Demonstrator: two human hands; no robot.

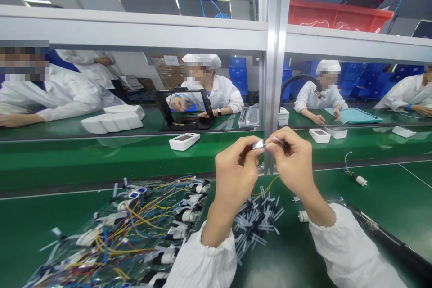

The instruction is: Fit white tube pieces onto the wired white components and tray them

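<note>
My left hand (236, 173) is raised over the bench, thumb and fingers pinching a small silver-white part (258, 145). Close against it, my right hand (293, 162) is closed on a thin dark strip (281, 142), whose exact kind I cannot make out. A thin pin or tube bridges the short gap between the two hands. Below them lies a pile of small black pieces with pale grey tubes (258, 218). Left of my left arm, several white cylindrical parts with coloured wires (135, 222) spread over clear plastic.
A green conveyor (84, 159) crosses in front, carrying white devices such as this one (184, 141). A metal post (275, 67) rises behind my hands. On the right lie a wired white cylinder (361, 181) and a long black tool (388, 238). Co-workers sit across the line.
</note>
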